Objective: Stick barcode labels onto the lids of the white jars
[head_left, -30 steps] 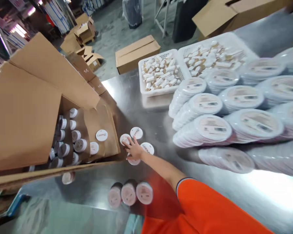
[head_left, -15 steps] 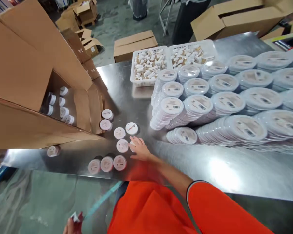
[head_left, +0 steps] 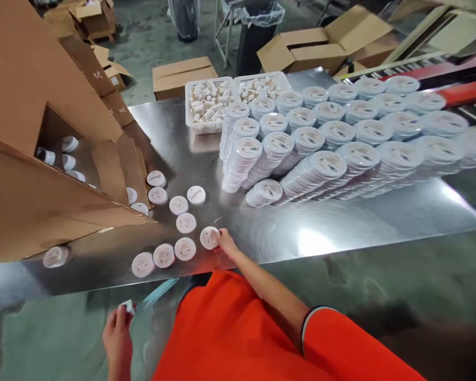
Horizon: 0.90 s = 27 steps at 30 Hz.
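Note:
My right hand (head_left: 225,243) has its fingers closed on the edge of a round white labelled container (head_left: 209,238) that rests on the metal table (head_left: 254,238). My left hand (head_left: 119,324) is below the table's front edge, its fingers pinched on a small white item (head_left: 128,307), too small to make out. Three round containers stand in a row at the front edge, the middle one (head_left: 164,255) touching or nearly touching the others. Several more, one of them with dark lettering (head_left: 196,194), are spread behind them.
An open cardboard box (head_left: 63,206) with round containers inside stands on the left. Tall leaning stacks of clear-white discs (head_left: 325,164) fill the right. Two white baskets (head_left: 208,128) of small bottles sit at the back. Cartons and a bin (head_left: 257,42) are beyond.
My right hand has closed on one container and brought it toward the front edge, apart from the others. My left hand has risen into fuller view. The camera view has shifted right.

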Each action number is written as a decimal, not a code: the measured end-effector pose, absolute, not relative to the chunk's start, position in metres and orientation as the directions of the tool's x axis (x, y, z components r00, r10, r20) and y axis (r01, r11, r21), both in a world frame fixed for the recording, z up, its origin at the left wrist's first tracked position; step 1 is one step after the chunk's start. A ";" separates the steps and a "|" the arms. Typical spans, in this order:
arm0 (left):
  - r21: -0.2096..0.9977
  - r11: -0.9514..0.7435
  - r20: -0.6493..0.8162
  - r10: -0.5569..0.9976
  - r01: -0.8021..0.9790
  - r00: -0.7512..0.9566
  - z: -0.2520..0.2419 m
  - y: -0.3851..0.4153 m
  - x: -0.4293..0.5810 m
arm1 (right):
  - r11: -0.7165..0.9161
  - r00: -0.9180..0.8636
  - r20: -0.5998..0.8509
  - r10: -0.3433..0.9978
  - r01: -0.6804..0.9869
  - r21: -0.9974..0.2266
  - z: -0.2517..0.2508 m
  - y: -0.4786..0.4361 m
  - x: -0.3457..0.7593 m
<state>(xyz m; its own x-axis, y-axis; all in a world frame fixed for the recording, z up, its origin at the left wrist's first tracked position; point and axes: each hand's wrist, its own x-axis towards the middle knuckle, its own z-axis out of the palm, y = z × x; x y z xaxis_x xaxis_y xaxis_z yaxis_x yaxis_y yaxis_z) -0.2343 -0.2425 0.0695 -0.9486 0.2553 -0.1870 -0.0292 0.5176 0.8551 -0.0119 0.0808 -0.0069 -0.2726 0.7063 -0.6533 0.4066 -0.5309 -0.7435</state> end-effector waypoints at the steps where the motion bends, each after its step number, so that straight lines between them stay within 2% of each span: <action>1: 0.855 0.517 -0.215 0.271 -0.047 -0.938 0.067 -0.235 -0.235 | -0.508 -0.249 -0.646 0.721 0.444 -0.738 -0.007 0.078 -0.011; 3: 0.858 0.511 -0.255 0.322 -0.060 -0.912 0.066 -0.223 -0.237 | -0.404 -0.210 -0.608 0.766 0.578 -0.709 -0.006 0.073 -0.009; 5: 0.861 0.507 -0.257 0.390 -0.026 -0.884 0.068 -0.214 -0.240 | -0.274 -0.168 -0.563 0.810 0.740 -0.614 -0.004 0.068 -0.007; 7: 0.842 0.536 -0.242 0.470 0.056 -0.849 0.072 -0.207 -0.241 | -0.189 -0.135 -0.523 0.842 0.834 -0.518 -0.002 0.062 -0.007; 11: 0.767 0.566 -0.211 0.667 0.302 -0.714 0.076 -0.187 -0.236 | -0.056 -0.128 -0.360 0.924 0.887 -0.459 0.006 0.048 -0.018; 14: 0.745 0.538 -0.208 0.748 0.394 -0.630 0.074 -0.166 -0.227 | 0.100 -0.199 -0.225 0.954 0.916 -0.388 0.010 0.040 -0.031; 18: 0.756 0.481 -0.177 0.803 0.443 -0.570 0.065 -0.146 -0.219 | 0.319 -0.408 -0.226 0.885 0.883 -0.344 0.006 0.040 -0.036; 22: 0.772 0.470 -0.168 0.800 0.428 -0.577 0.058 -0.149 -0.221 | 0.596 -0.715 -0.175 0.676 0.671 -0.440 -0.002 0.045 -0.026; 25: 0.781 0.497 -0.196 0.770 0.378 -0.607 0.055 -0.160 -0.225 | 0.668 -0.811 -0.162 0.562 0.561 -0.489 -0.003 0.048 -0.022; 27: 0.788 0.506 -0.205 0.754 0.352 -0.625 0.055 -0.166 -0.227 | 0.664 -0.818 -0.166 0.551 0.549 -0.508 0.001 0.052 -0.024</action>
